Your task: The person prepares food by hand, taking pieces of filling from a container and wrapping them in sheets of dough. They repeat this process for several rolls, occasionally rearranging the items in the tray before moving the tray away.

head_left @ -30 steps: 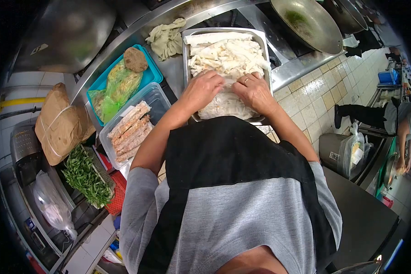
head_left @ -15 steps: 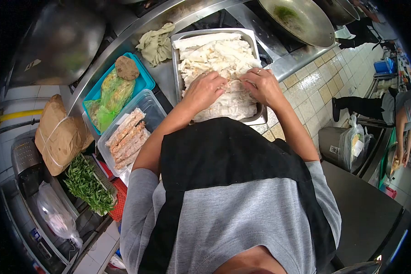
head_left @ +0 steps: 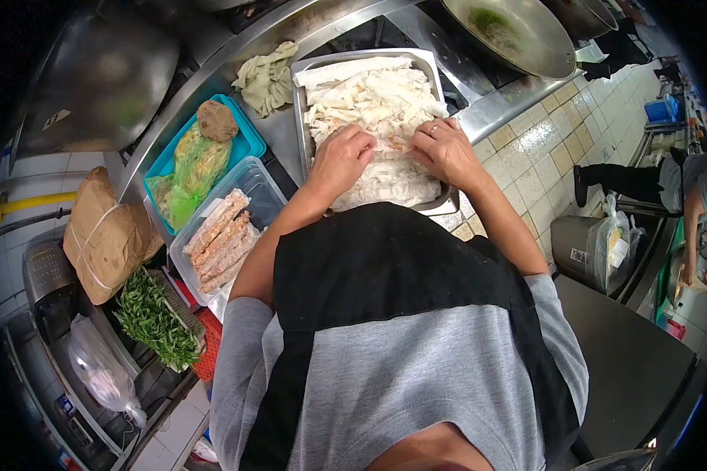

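Note:
A deep metal tray [head_left: 300, 118] holds torn white sheets [head_left: 369, 94] at its far side and pale rolls [head_left: 389, 184] lying crosswise nearer me. Over the middle of it, my left hand [head_left: 342, 161] has its fingers curled down and pressed together on one end of a white roll [head_left: 386, 144]. Orange bits show on that roll between the hands. At its other end, my right hand [head_left: 449, 153], with a ring on one finger, pinches in the same way. Both sets of fingertips are partly hidden in the white layers.
Left of the tray, a clear plastic container [head_left: 258, 177] holds several orange-and-white rolls. Beyond it sits a turquoise tray [head_left: 247, 137] with a green plastic bag [head_left: 188, 192]. A crumpled cloth [head_left: 265, 78] and a large pan [head_left: 518, 35] flank the metal tray. At far right, another person [head_left: 695, 188] works.
My left hand has drawn slightly left, and its fingers are curled tighter. My right hand has shifted a little, staying on the roll. The camera view has moved slightly.

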